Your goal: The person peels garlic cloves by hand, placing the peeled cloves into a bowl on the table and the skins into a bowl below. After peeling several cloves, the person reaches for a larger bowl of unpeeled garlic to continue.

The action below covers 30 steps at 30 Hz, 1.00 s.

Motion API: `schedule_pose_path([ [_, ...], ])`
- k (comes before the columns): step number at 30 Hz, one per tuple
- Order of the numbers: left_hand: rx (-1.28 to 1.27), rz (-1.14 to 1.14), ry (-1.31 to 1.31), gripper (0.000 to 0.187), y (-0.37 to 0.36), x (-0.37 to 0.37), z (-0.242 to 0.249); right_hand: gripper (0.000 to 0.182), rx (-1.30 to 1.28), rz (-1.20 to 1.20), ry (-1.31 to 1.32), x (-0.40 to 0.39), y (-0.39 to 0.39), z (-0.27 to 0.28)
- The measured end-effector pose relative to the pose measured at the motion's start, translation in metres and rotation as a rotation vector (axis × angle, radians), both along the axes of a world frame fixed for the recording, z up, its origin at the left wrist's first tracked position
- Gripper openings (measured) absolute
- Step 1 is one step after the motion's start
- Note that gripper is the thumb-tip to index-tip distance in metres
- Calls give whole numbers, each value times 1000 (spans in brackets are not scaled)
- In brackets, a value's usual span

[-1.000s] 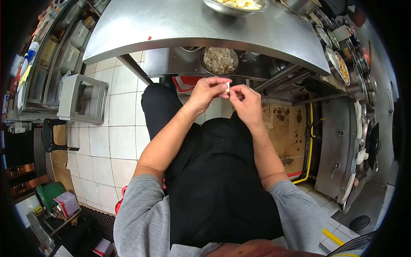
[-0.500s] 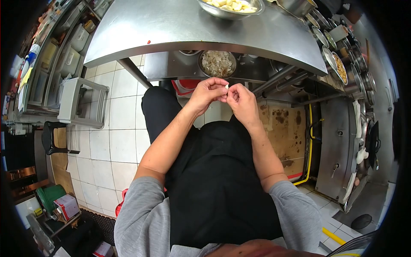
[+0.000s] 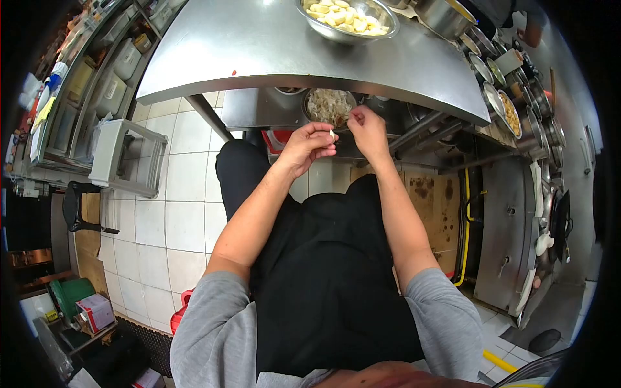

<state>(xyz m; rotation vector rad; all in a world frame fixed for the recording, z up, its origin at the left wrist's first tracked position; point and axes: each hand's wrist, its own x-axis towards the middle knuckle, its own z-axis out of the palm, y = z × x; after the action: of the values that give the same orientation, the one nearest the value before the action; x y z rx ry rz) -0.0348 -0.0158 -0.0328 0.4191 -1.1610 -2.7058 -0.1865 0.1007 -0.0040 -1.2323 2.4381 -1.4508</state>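
Between the thumb and fingertips of my left hand (image 3: 310, 145) is a small pale garlic clove (image 3: 332, 134). My right hand (image 3: 369, 132) is apart from it, raised by the right rim of a bowl of papery garlic skins (image 3: 326, 105) on the lower shelf. Its thumb and fingers are pinched together, and whatever they hold is too small or hidden to make out. Up on the steel table stands a metal bowl (image 3: 349, 35) with many peeled cloves (image 3: 343, 14) in it.
The steel table's front edge (image 3: 310, 81) is just beyond my hands, above the lower shelf (image 3: 252, 107). A grey stool (image 3: 123, 155) stands on the tiled floor to the left. Pans and bowls (image 3: 511, 113) line the right side. A red container (image 3: 278, 139) sits under the shelf.
My hands have come apart. The right hand moved up and right, toward the bowl of skins, while the left kept the clove and dropped slightly. The view has shifted a little.
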Motion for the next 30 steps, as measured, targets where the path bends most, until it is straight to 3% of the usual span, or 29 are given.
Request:
schedule_pose_path([
  [7, 157, 171, 76, 30, -9, -8, -15, 12, 49, 48, 224, -29, -41, -43],
  [13, 198, 223, 89, 22, -11, -11, -15, 17, 53, 170, -139, 11, -11, 11],
  [16, 168, 228, 98, 20, -7, -11, -11, 19, -46, 288, -103, 34, 10, 25],
  [20, 70, 201, 74, 19, 3, -13, -5, 15, -82, 243, 43, 41, 20, 20],
  [30, 7, 206, 62, 21, 8, -9, -6, 17, -26, 186, -54, 51, 27, 19],
])
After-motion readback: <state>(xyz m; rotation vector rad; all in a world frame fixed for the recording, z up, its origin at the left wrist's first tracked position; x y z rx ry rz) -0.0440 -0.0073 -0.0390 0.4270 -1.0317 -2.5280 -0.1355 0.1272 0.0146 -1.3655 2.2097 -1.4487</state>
